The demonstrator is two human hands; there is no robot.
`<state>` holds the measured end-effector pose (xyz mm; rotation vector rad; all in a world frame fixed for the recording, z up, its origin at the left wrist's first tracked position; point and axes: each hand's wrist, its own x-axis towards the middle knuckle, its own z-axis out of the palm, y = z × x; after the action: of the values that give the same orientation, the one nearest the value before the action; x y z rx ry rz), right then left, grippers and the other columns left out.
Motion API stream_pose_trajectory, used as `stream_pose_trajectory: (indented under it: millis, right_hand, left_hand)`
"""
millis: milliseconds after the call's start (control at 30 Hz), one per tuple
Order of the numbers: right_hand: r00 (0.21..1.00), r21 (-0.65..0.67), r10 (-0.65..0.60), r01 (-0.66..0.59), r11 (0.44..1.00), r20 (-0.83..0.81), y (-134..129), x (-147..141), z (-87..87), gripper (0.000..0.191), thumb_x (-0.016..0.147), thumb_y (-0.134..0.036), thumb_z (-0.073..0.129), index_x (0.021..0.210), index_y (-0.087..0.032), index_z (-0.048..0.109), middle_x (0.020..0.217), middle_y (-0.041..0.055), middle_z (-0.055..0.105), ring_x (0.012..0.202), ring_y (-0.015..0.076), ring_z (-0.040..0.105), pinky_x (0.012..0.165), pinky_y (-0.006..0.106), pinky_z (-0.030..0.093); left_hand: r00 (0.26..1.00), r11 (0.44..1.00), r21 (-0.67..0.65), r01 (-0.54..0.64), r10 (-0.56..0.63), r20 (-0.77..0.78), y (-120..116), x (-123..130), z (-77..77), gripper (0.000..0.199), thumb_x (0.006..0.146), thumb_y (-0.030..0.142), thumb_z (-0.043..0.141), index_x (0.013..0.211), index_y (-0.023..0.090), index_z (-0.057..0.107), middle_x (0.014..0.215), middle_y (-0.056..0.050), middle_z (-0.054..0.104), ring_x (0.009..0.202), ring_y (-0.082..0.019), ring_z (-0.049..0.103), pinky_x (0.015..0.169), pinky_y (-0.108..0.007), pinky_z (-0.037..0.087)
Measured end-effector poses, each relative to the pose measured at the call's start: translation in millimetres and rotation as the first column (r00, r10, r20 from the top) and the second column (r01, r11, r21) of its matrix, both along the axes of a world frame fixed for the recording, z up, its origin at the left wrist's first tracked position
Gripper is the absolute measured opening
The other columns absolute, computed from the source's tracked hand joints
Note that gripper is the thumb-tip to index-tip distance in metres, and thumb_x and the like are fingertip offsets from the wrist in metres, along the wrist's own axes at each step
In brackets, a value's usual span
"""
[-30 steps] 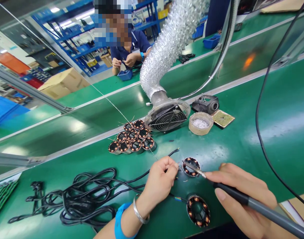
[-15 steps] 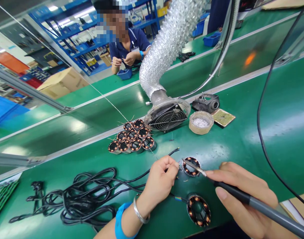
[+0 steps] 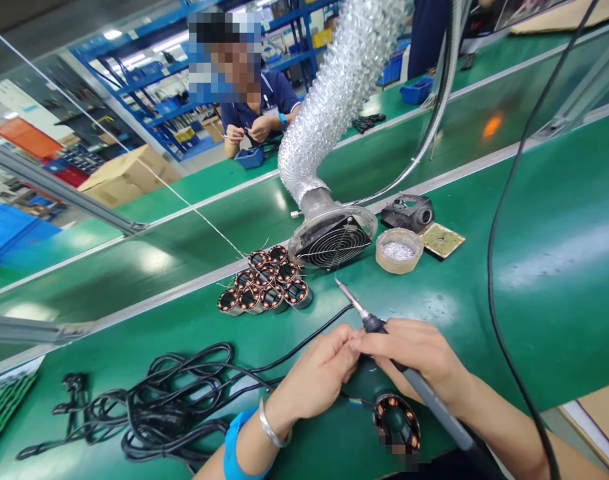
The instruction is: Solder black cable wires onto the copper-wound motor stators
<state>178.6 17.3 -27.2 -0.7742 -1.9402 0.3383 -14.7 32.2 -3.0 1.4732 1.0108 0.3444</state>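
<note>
My right hand (image 3: 424, 357) is closed around a soldering iron (image 3: 419, 387), its bare metal tip pointing up and left, clear of the bench. The fingertips of both hands meet in front of me. My left hand (image 3: 322, 373) is pinched closed; what lies between its fingers is too small and covered to make out. Black cables (image 3: 179, 393) run from a tangled bundle toward and under the left wrist. Below the hands lies a ring-shaped copper-wound motor stator (image 3: 398, 421), with coloured wires at its left side. Any second stator under the right hand is hidden.
Several wound stators (image 3: 264, 277) stand grouped beside a fume extractor hood (image 3: 332, 240) on a silver duct. Right of it are a round tub of solder bits (image 3: 399, 252), a sponge tray (image 3: 442, 240) and an iron holder (image 3: 408, 212). A co-worker (image 3: 257, 110) sits across.
My right hand has moved left to meet the left fingertips, and the soldering iron's tip has swung up, away from the upper stator. That stator is now covered by the hand.
</note>
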Motion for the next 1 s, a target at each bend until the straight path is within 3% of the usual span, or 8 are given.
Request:
stream_pose_trajectory:
  millis: [100, 200, 267, 467, 633, 767, 867, 1000]
  right_hand:
    - [1.0, 0.03, -0.03, 0.03, 0.999, -0.002, -2, 0, -2.2, 0.027, 0.09, -0.003, 0.051, 0.109, -0.019, 0.063, 0.071, 0.001, 0.065, 0.057, 0.013, 0.058, 0.052, 0.025, 0.045]
    - [0.997, -0.02, -0.073, 0.073, 0.997, -0.038, -9, 1, -2.8, 0.031, 0.088, 0.0, 0.053, 0.11, -0.019, 0.062, 0.086, 0.0045, 0.071, 0.071, 0.0147, 0.066, 0.064, 0.026, 0.053]
    - [0.997, -0.054, -0.061, 0.058, 0.997, -0.052, -14, 1, -3.7, 0.034, 0.088, -0.001, 0.054, 0.116, -0.019, 0.06, 0.091, 0.0049, 0.071, 0.075, 0.0148, 0.067, 0.069, 0.027, 0.056]
    - [0.992, -0.001, -0.115, 0.115, 0.993, -0.057, -20, -6, -5.3, 0.033, 0.086, 0.0, 0.055, 0.114, -0.017, 0.063, 0.084, 0.0054, 0.07, 0.07, 0.0144, 0.065, 0.066, 0.026, 0.056]
    - [0.985, 0.055, -0.17, 0.171, 0.984, -0.018, -19, -11, -2.6, 0.034, 0.087, 0.001, 0.054, 0.114, -0.016, 0.063, 0.079, 0.0043, 0.069, 0.065, 0.0138, 0.061, 0.06, 0.025, 0.052]
    - [0.984, 0.017, -0.174, 0.175, 0.985, -0.026, -21, -10, -3.5, 0.033, 0.086, 0.0, 0.056, 0.114, -0.016, 0.063, 0.079, 0.004, 0.068, 0.063, 0.0135, 0.059, 0.06, 0.026, 0.051]
    - [0.98, -0.085, -0.192, 0.187, 0.979, -0.046, -27, -6, -6.5, 0.031, 0.085, -0.006, 0.061, 0.113, -0.017, 0.061, 0.086, 0.0039, 0.069, 0.067, 0.014, 0.061, 0.063, 0.026, 0.053]
    - [0.989, -0.161, -0.124, 0.111, 0.981, -0.078, -30, -2, -13.8, 0.027, 0.085, -0.008, 0.062, 0.109, -0.02, 0.06, 0.089, 0.0015, 0.07, 0.073, 0.0132, 0.066, 0.069, 0.024, 0.055]
  left_hand:
    - [0.994, 0.992, 0.107, 0.065, -0.055, -0.093, 0, 0, 9.8, 0.034, 0.101, 0.044, 0.037, 0.078, 0.02, 0.045, 0.072, 0.003, 0.049, 0.067, -0.014, 0.042, 0.063, -0.026, 0.032]
    - [0.977, 0.967, 0.243, 0.08, -0.027, -0.212, 0, 0, 16.3, 0.026, 0.1, 0.037, 0.04, 0.082, 0.02, 0.048, 0.078, 0.002, 0.051, 0.072, -0.015, 0.044, 0.066, -0.027, 0.032]
    - [0.975, 0.963, 0.263, 0.065, -0.005, -0.223, 1, 0, 15.9, 0.024, 0.1, 0.035, 0.041, 0.082, 0.02, 0.047, 0.076, 0.002, 0.05, 0.071, -0.015, 0.043, 0.065, -0.027, 0.031]
    - [0.998, 0.999, -0.016, -0.044, 0.045, 0.037, 1, 0, 0.9, 0.035, 0.098, 0.045, 0.041, 0.076, 0.019, 0.047, 0.069, 0.003, 0.047, 0.063, -0.012, 0.037, 0.06, -0.025, 0.029]
    - [0.97, 0.962, -0.258, -0.087, 0.141, 0.2, -2, 6, -6.3, 0.043, 0.091, 0.057, 0.051, 0.072, 0.02, 0.042, 0.06, 0.008, 0.034, 0.055, -0.01, 0.023, 0.052, -0.024, 0.02]
    - [0.954, 0.941, -0.29, -0.172, 0.233, 0.19, -5, 11, -7.8, 0.045, 0.085, 0.06, 0.057, 0.07, 0.02, 0.04, 0.057, 0.01, 0.028, 0.052, -0.009, 0.019, 0.049, -0.024, 0.016]
    - [0.953, 0.939, -0.262, -0.224, 0.268, 0.144, -7, 12, -9.2, 0.039, 0.085, 0.051, 0.057, 0.07, 0.02, 0.041, 0.056, 0.009, 0.028, 0.051, -0.008, 0.018, 0.049, -0.024, 0.016]
    - [0.952, 0.942, -0.225, -0.247, 0.28, 0.127, -8, 12, -10.5, 0.031, 0.086, 0.042, 0.054, 0.068, 0.02, 0.041, 0.056, 0.009, 0.027, 0.052, -0.009, 0.018, 0.049, -0.023, 0.017]
